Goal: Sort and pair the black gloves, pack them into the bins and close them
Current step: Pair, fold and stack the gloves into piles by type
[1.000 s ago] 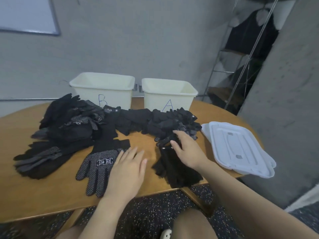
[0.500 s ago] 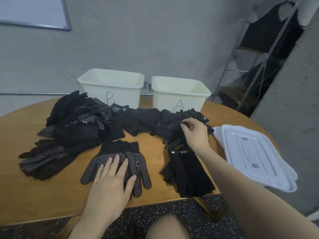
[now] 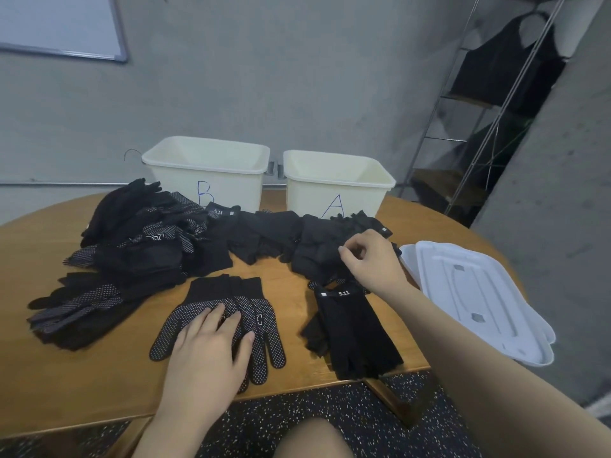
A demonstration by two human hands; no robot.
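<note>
left hand (image 3: 211,352) lies flat w/ fingers straight, pressing on the dotted glove pair (image 3: 228,322) at the near edge of the wooden table (image 3: 82,385). right hand (image 3: 370,262) has fingers curled, pinching a plain black glove in the glove heap (image 3: 317,242) just in front of bin a (image 3: 337,186). plain 5.11 gloves (image 3: 353,328) sit stacked just below the right wrist. bigger dotted glove heap (image 3: 132,252) spreads on the left in front of bin b (image 3: 208,173). both bins open, side by side at the back. 2 white lids (image 3: 476,299) stacked at the right edge of the table.
</note>
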